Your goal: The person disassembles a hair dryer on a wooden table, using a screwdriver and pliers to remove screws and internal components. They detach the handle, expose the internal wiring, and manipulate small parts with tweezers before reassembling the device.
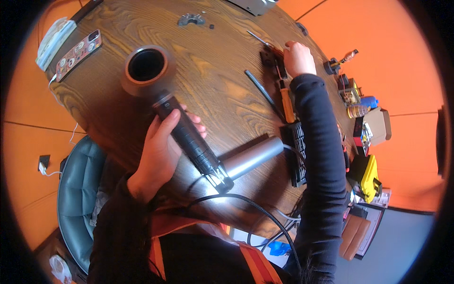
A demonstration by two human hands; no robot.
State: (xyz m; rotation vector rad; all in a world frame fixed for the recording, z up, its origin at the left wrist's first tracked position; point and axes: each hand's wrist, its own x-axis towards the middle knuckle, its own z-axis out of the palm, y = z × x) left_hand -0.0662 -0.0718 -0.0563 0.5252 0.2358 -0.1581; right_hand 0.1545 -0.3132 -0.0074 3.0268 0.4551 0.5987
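Note:
My left hand (pixel 161 146) is closed round the black handle (pixel 191 146) of a hairdryer with a round, open head (pixel 146 66). The handle's lower end looks partly exposed and lies by a loose silver tube (pixel 255 154). At the upper right, my right hand (pixel 299 57) has curled fingers on a slim pointed tool (pixel 259 39), its grip mostly hidden. Beneath that hand are an orange-handled screwdriver (pixel 286 102) and dark tools (pixel 267 59). A thin dark rod (pixel 262 90) lies left of them, and a black slotted piece (pixel 297 156) sits below.
A patterned phone (pixel 78 56) and pale pack (pixel 52 42) lie upper left. Small parts (pixel 190 20) sit at the back. Along the right edge are boxes (pixel 378 125) and a yellow case (pixel 369 176). Cables (pixel 246 201) cross near me; a chair (pixel 75 199) stands left.

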